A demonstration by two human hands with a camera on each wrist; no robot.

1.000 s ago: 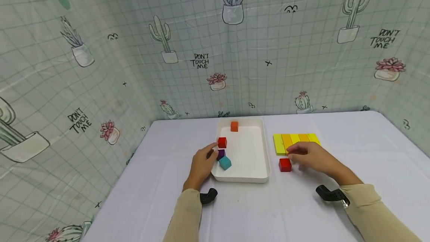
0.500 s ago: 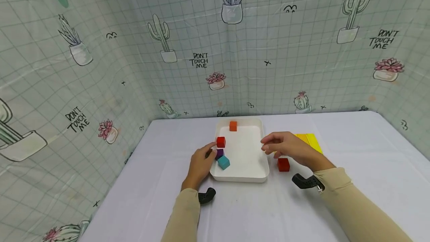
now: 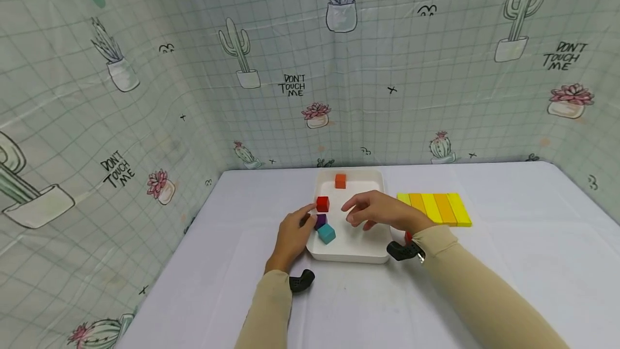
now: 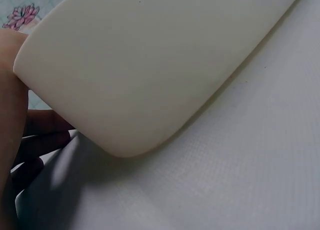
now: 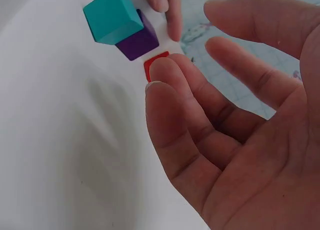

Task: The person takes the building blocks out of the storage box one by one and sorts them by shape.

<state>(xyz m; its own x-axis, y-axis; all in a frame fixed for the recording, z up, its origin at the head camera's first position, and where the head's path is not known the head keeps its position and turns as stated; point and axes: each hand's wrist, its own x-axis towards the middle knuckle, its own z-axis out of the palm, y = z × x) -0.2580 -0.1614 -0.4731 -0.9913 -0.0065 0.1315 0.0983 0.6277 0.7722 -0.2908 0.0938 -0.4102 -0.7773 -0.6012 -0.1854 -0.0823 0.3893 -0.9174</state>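
Note:
My left hand [image 3: 290, 236] grips the left rim of a white tray [image 3: 358, 255], its index finger reaching toward a red cube. In the left wrist view, fingers lie against the outside of the tray wall [image 4: 125, 80]. Inside the tray are an orange cube [image 3: 340, 181], the red cube [image 3: 322, 204], a purple cube [image 3: 321, 221] and a teal cube [image 3: 326, 234]. My right hand [image 3: 382, 211] hovers over the tray with loosely bent fingers and holds nothing. The right wrist view shows the teal cube [image 5: 112, 17] beside the purple cube [image 5: 139, 40].
Right of the tray lies a row of yellow and orange blocks [image 3: 438, 209]. A second red cube [image 3: 408, 237] is mostly hidden behind my right wrist. A white cloth covers the table [image 3: 349, 306]; a cactus-print sheet [image 3: 378, 69] rises behind it.
My right hand has moved left, from beside the red cube and the yellow row to above the tray. The left hand stays at the tray's rim. The cubes keep their places.

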